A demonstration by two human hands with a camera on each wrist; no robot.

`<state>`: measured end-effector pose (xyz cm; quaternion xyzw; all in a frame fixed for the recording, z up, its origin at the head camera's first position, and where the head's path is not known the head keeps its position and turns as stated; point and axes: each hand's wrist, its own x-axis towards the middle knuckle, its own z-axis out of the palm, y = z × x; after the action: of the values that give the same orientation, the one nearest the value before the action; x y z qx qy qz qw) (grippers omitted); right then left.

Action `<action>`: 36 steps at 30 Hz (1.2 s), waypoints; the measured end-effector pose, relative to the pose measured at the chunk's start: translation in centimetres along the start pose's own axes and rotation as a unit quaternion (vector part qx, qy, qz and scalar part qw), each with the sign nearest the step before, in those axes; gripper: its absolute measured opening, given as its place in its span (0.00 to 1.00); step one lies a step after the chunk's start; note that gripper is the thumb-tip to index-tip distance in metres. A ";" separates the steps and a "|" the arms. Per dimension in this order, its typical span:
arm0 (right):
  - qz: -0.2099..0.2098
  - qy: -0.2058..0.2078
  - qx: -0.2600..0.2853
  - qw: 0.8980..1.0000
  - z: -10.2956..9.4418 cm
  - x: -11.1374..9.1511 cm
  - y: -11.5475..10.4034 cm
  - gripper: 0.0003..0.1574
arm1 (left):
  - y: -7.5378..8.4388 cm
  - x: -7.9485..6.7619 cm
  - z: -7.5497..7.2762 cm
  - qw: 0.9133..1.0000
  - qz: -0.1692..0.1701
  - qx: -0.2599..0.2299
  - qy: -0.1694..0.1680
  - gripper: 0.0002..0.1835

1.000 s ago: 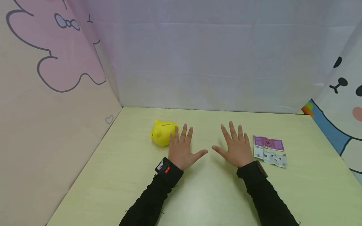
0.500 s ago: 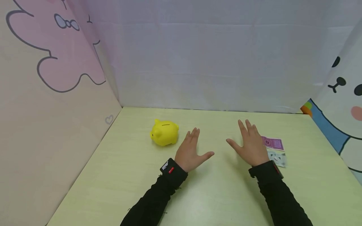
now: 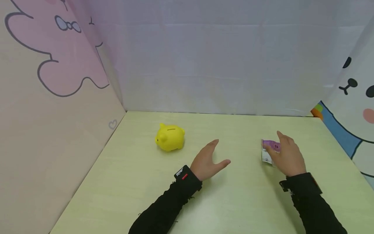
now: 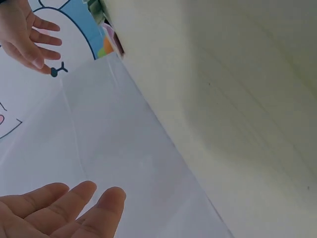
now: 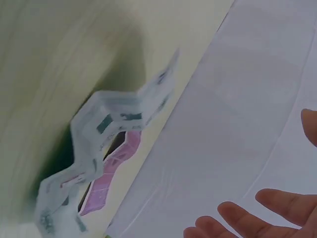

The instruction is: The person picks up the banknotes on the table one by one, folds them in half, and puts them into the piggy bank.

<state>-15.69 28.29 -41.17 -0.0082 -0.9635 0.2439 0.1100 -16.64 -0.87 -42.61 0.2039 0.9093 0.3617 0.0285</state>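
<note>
In the head view my right hand (image 3: 289, 157) hovers over two creased banknotes, its fingers extended and its thumb apart. The purple banknote (image 3: 269, 144) lies behind the pale grey-green banknote (image 3: 266, 157), and my hand hides their right parts. The right wrist view shows the pale banknote (image 5: 106, 121) bent in zigzag folds, with the purple banknote (image 5: 106, 181) beyond it. My left hand (image 3: 206, 162) is above the middle of the table, holding nothing, thumb spread from the fingers. To its upper left stands a yellow piggy bank (image 3: 170, 138) with a slot in its back.
The pale yellow-green table (image 3: 122, 182) is bordered by a white sheet (image 3: 219, 65) at the back. A wall with a pink cartoon (image 3: 73, 61) rises on the left, and a panel with a white cartoon animal (image 3: 357, 110) on the right.
My right hand has moved right, from beside the banknotes to over them. My left hand has shifted right and slightly down, away from the piggy bank, its fingers drawing together. Banknotes and piggy bank have stayed put.
</note>
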 end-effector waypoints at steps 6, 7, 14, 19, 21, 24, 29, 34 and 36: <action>0.042 -0.029 -0.011 0.999 -1.0 -0.6 2.3 0.50 | 0.9 0.1 1.0 0.999 -0.004 -0.036 -0.025 0.45; 0.048 -0.033 -0.013 0.998 -1.1 -0.6 2.6 0.51 | 1.0 0.2 1.2 0.999 -0.005 -0.040 -0.027 0.45; 0.082 -0.063 -0.015 0.995 -1.6 -1.2 4.7 0.49 | 2.0 0.6 2.9 0.997 -0.012 -0.065 -0.041 0.44; 0.100 -0.098 -0.011 0.990 -2.0 -1.4 6.1 0.49 | 2.6 0.9 4.2 0.995 -0.017 -0.079 -0.056 0.41; 0.109 -0.110 -0.013 0.988 -2.1 -1.4 6.4 0.49 | 2.9 1.0 4.6 0.994 -0.020 -0.080 -0.065 0.40; 0.133 -0.134 -0.016 0.982 -2.1 -1.2 6.9 0.50 | 3.4 1.1 5.0 0.993 -0.024 -0.084 -0.080 0.40; 0.164 -0.168 -0.024 0.972 -1.9 -0.9 7.6 0.53 | 4.0 1.4 5.5 0.991 -0.028 -0.076 -0.106 0.39; 0.153 -0.185 -0.036 0.970 -1.7 -0.6 7.9 0.52 | 4.4 1.7 5.6 0.989 -0.027 -0.074 -0.124 0.38; 0.151 -0.188 -0.041 0.970 -1.7 -0.4 7.9 0.50 | 4.4 1.8 5.6 0.988 -0.029 -0.072 -0.131 0.38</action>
<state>-15.20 35.98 -43.54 -0.1119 -0.9639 0.2147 -0.1112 -15.59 6.35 -43.66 0.2205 0.8748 0.3955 0.1722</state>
